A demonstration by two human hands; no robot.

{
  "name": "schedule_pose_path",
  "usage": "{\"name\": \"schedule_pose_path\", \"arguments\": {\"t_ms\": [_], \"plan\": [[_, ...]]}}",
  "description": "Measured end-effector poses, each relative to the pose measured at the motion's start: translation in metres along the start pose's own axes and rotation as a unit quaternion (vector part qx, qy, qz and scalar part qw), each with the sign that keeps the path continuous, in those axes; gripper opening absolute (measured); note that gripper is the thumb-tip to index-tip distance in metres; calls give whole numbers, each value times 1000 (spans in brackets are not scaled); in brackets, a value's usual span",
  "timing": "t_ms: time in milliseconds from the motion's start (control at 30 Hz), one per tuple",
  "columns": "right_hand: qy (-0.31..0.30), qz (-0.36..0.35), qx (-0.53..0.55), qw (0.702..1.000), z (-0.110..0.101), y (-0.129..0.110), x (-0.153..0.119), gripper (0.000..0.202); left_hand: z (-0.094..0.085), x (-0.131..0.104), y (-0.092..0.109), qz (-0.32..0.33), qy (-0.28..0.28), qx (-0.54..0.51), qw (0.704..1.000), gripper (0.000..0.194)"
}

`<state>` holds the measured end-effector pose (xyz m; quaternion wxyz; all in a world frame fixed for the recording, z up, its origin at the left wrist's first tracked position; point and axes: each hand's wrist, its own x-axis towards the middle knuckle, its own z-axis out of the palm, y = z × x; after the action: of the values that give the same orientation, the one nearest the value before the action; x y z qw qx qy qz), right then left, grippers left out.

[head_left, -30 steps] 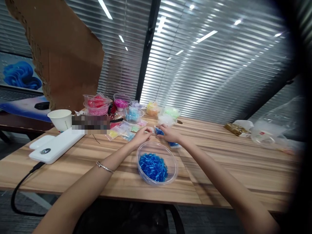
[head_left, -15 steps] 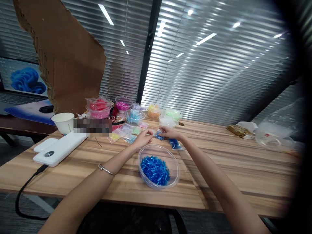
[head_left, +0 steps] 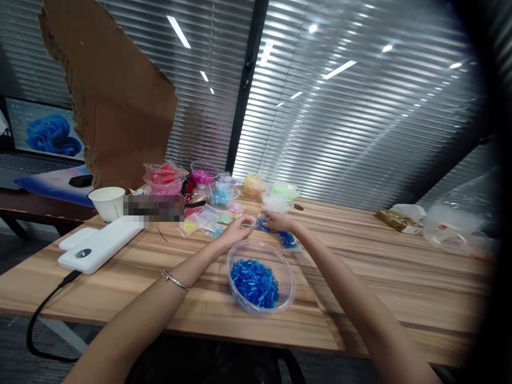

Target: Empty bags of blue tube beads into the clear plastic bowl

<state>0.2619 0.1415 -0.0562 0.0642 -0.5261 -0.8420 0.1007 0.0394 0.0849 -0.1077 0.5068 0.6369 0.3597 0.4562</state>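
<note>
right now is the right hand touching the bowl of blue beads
Apart. The head view shows the right hand holding a small blue packet beyond the bowl, with bare table between hand and rim.

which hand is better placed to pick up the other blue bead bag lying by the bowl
Right, probably. The flat blue bead bag lies on the table just under the right hand and wrist, while the left hand sits across the bowl, both pinching another small bag.
</note>
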Motion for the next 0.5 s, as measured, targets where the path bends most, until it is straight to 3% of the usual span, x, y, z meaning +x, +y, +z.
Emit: {"name": "schedule_pose_path", "arguments": {"t_ms": [133, 267, 500], "plan": [[-7, 38, -14, 999, -9, -2, -1, 34, 0, 2, -3, -3, -8, -9, 1000, 28], [24, 57, 0, 998, -19, -11, -8, 29, 1, 3, -3, -2, -10, -23, 1000, 28], [119, 1, 197, 973, -18, -54, -41, 35, 1, -2, 8, -6, 7, -55, 998, 55]]}}
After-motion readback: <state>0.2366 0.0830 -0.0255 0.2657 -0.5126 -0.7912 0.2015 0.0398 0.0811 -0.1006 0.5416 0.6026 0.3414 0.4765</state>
